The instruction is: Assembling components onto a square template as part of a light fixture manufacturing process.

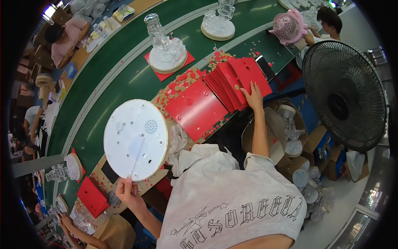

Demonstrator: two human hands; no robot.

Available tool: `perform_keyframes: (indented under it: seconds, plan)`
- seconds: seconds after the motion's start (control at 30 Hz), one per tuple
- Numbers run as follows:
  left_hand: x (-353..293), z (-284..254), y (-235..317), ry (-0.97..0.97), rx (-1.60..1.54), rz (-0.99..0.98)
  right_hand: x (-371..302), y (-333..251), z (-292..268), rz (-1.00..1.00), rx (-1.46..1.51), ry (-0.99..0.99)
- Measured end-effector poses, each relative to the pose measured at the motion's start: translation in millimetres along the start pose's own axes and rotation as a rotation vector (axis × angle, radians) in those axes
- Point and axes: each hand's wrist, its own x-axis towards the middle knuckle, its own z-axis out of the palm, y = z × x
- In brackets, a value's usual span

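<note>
Thumb and fingers of our left hand (127, 190) are pinching the lower rim of a round white disc (128, 139), which we are holding up in front of us at the near side of the green tabletop (137, 85), its face showing small holes and a dotted round grille. Our right hand (254, 98) is resting with fingers spread on a fanned stack of red sheets (219, 85); whether it is also gripping a sheet, we cannot tell. Red and tan paper dots (186, 81) are lying scattered around the stack, and a dark phone (264, 67) is lying just beyond its right end. Farther back, a clear ornament (155, 33) is standing on a round white base (168, 60), with a red sheet showing underneath. To our right, a large black fan (344, 93) is standing near, while a pink fan (288, 27) is sitting by the tabletop's far right edge.
</note>
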Motion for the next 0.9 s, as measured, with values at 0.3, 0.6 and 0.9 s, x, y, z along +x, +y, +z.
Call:
perform_keyframes:
  seconds: [0.3, 0.6, 0.9]
  plan:
    - [-9, 10, 11, 0.105, 0.026, -0.044, 23, -20, -52, -0.335, -0.1, -0.066]
    - [-28, 46, 8, 0.186, 0.032, -0.021, -47, -222, -172, -0.019, 1.536, 0.276]
    - [-30, 48, -10, 0.221, -0.166, -0.013, -99, -296, -107, -0.212, 1.257, -0.902]
